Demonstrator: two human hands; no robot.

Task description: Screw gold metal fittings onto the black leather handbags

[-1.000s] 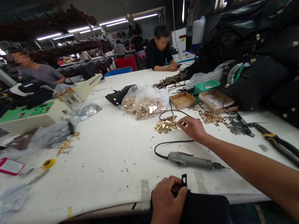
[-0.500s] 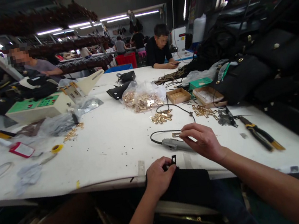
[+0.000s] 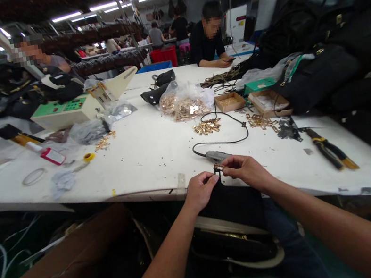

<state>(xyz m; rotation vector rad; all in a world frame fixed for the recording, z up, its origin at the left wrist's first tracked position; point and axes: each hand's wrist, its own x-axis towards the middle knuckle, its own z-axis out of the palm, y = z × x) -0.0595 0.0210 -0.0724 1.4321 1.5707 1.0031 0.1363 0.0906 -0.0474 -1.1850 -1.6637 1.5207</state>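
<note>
At the near edge of the white table, my left hand pinches the upper edge of a black fabric piece beside its small dark tab. My right hand is closed on a small gold metal plate, which meets the top of the tab. The fingertips of both hands are close together. Just behind them lies a grey corded tool, partly hidden by my right hand. Below the fabric, an open black bag with a pale edge rests near my lap.
Gold plates, a plastic bag of metal parts and a small cardboard box lie on the table. Pliers are at right; a green-topped machine stands at left. A person leans on the far end.
My right hand has brought the gold plate down and left to the black tab. My left hand has shifted slightly with the fabric. The camera view has tilted down and turned left.
</note>
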